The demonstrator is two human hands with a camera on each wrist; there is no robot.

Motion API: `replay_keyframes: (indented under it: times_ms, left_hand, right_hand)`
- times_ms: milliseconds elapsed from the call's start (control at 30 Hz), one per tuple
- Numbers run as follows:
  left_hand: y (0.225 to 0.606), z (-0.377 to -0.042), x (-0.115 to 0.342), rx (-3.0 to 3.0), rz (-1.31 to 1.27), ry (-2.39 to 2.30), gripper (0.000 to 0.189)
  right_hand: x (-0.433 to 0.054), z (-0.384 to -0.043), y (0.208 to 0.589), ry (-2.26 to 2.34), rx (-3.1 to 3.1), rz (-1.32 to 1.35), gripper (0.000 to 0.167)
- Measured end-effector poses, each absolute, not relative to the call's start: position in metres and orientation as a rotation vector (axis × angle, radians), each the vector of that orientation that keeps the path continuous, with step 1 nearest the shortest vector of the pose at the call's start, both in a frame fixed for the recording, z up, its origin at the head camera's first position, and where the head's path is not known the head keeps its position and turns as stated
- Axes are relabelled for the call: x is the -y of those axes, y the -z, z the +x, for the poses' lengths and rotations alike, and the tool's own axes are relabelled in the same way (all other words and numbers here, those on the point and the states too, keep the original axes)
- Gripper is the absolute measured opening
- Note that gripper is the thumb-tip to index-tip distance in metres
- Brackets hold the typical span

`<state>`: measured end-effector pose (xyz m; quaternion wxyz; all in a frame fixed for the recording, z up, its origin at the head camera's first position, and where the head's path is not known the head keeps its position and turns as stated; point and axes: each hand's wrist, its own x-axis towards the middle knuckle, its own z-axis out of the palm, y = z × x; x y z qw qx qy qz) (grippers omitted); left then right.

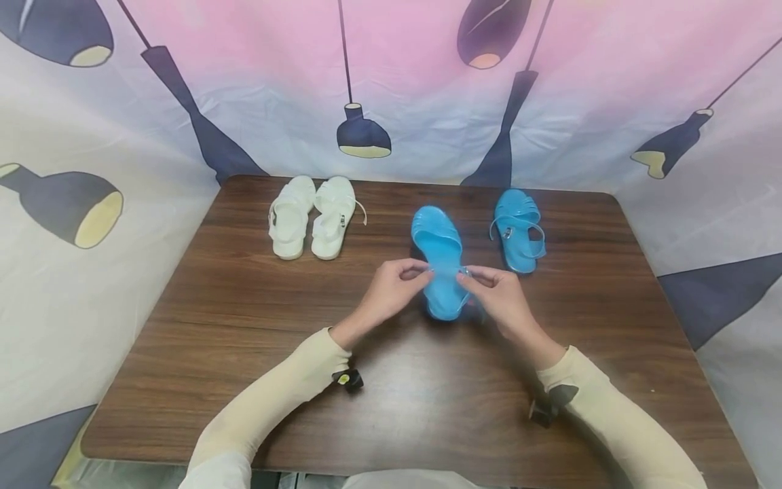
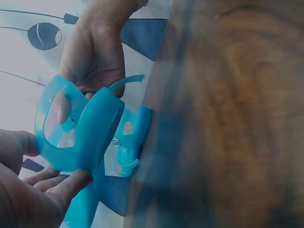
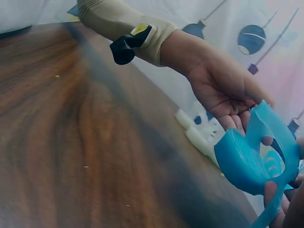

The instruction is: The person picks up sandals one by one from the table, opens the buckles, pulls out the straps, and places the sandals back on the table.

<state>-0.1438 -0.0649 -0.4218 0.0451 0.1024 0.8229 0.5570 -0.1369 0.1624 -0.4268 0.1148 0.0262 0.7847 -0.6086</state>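
Note:
A blue jelly sandal (image 1: pixel 435 238) is held up between both hands, its toe pointing away from the person. My left hand (image 1: pixel 397 286) pinches the ankle strap at the left side with thumb and forefinger. On the right, my right hand (image 1: pixel 502 299) pinches the strap by its small buckle. The left wrist view shows the heel (image 2: pixel 97 128) raised over the table, with a loose strap end (image 2: pixel 128 81) sticking out by the right hand. The right wrist view has the same strap tail (image 3: pixel 268 213) hanging beside the right fingers.
The matching blue sandal (image 1: pixel 518 231) lies at the back right of the brown wooden table (image 1: pixel 256 367). A pair of white sandals, the left one (image 1: pixel 292 217) and the right one (image 1: pixel 332 217), stands at the back left. A patterned cloth (image 1: pixel 415 81) hangs behind the table.

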Motion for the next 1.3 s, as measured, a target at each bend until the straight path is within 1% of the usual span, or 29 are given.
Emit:
replay_keyframes:
  times_ms: [233, 600, 800, 1033, 1300]
  left_hand:
    - [0.433, -0.127, 0.079, -2.477, 0.242, -1.723, 0.024]
    - [0.448, -0.11, 0.094, -2.438, 0.152, -1.688, 0.023]
    - [0.456, -0.11, 0.099, -2.459, 0.156, -1.639, 0.022]
    - [0.46, -0.111, 0.105, -2.473, 0.165, -1.579, 0.022]
    - [0.459, -0.115, 0.11, -2.665, 0.172, -1.444, 0.025]
  right_hand:
    - [-0.15, -0.127, 0.436, 1.768, -2.254, 0.072, 0.048]
    - [-0.137, -0.115, 0.452, 1.735, -2.143, 0.082, 0.048]
    - [-0.133, -0.111, 0.461, 1.692, -2.149, 0.084, 0.048]
    - [-0.131, -0.109, 0.462, 1.656, -2.147, 0.076, 0.048]
    - [-0.133, -0.108, 0.463, 1.646, -2.14, 0.042, 0.04]
